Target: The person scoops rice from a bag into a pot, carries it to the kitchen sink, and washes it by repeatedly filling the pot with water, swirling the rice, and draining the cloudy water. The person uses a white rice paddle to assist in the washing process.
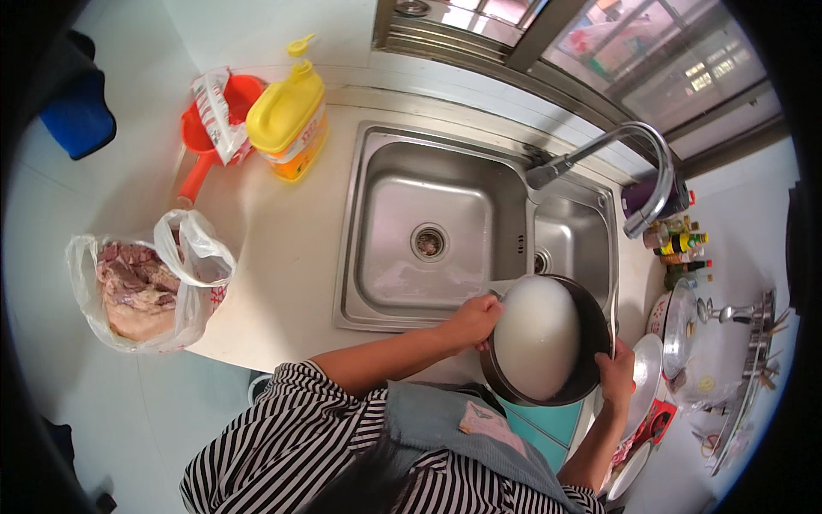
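Observation:
Both my hands hold a dark round pot [592, 331] in front of the sink's right part. My left hand [478, 318] grips its left side, while my right hand [614, 372] is closed on the right rim, thumb over the edge. Cloudy white liquid [539, 334] lies in the pot, pooled towards the left wall, so the pot is tilted that way. Anything under the liquid is hidden. Beyond the pot is a stainless steel double-bowl sink [385, 212], its larger bowl on the left. A chrome gooseneck tap [658, 154] arches over the smaller bowl.
On the counter [286, 257] at left, a white plastic bag [83, 276] holds raw meat [138, 295]. Behind it stand a red plastic dipper [196, 180] and a yellow detergent bottle [282, 119] with a pump. Sauce bottles [684, 244] and a lidded pot [681, 327] line the right side.

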Demonstrator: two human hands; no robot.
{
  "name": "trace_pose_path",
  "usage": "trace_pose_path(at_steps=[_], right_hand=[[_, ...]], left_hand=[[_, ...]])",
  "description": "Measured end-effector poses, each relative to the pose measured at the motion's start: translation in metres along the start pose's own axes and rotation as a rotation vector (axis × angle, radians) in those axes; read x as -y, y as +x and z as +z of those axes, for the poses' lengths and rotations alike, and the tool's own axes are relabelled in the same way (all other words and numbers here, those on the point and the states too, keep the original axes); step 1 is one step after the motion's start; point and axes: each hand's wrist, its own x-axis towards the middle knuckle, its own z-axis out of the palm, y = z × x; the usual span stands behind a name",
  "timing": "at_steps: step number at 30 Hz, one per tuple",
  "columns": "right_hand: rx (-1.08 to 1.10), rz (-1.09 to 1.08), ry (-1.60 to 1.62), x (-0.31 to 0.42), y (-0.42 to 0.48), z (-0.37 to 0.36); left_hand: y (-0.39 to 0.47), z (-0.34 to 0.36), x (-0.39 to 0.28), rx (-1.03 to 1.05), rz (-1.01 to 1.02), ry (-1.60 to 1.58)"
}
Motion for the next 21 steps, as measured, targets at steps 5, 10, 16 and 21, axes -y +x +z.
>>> trace_pose_path(at_steps=[5, 10, 16, 21], right_hand=[[-0.011, -0.003, -0.017, -0.001, -0.001, 0.002], [-0.023, 0.077, 0.118, 0.001, -0.01, 0.008], [-0.034, 0.041, -0.04, 0.011, 0.004, 0.007], [0.024, 0.083, -0.048, 0.026, 0.008, 0.007]], left_hand=[[0.001, -0.003, 0.003, 0.027, 0.014, -0.054], [-0.007, -0.002, 0.006, 0.013, -0.023, -0.044], [0.004, -0.012, 0.006, 0.043, -0.034, -0.15], [0.005, -0.014, 0.01, 0.061, -0.039, -0.173]])
